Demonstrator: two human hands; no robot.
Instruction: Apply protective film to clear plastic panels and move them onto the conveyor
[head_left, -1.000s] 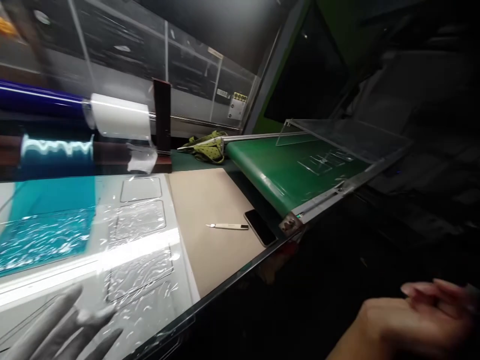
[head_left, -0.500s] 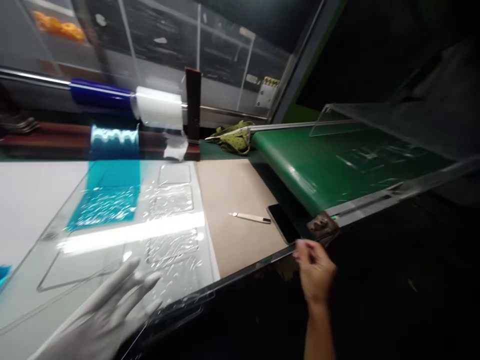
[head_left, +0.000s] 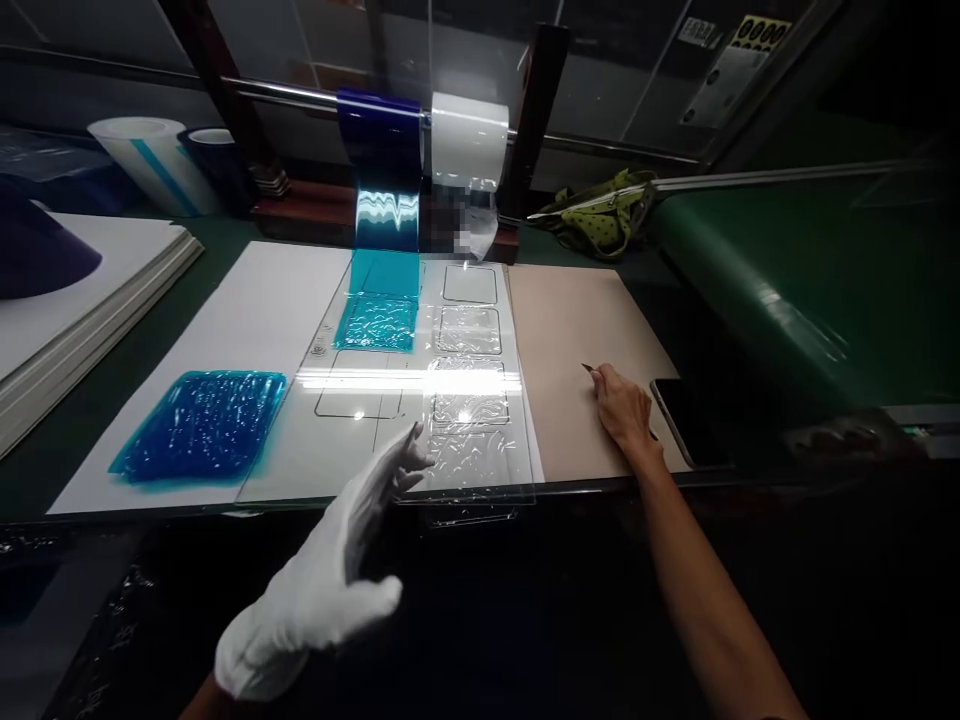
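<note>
My left hand (head_left: 330, 570), in a white glove, hovers at the front edge of a clear sheet (head_left: 360, 465) with rounded outlines on it. Its fingers are stretched out and the thumb is apart; nothing is in it. Bare and closed, my right hand (head_left: 624, 408) grips a craft knife (head_left: 589, 368) over the brown board (head_left: 555, 330), the blade pointing left; most of the handle is hidden. Teal film (head_left: 375, 322) runs down from a blue film roll (head_left: 380, 135) onto the clear sheet. Wrinkled clear film (head_left: 471, 395) lies along its right side, below a white roll (head_left: 470, 140).
A phone (head_left: 686, 420) lies right of my right hand. Stacked blue film pieces (head_left: 202, 425) rest on white paper (head_left: 262, 300) at left. Farther left are a sheet stack (head_left: 135, 310) and standing rolls (head_left: 154, 165). A green cloth pouch (head_left: 607, 215) and green conveyor belt (head_left: 787, 290) are at right.
My right hand has moved left from beside the phone onto the brown board and taken hold of the craft knife. The view has swung left, bringing the blue film pile in.
</note>
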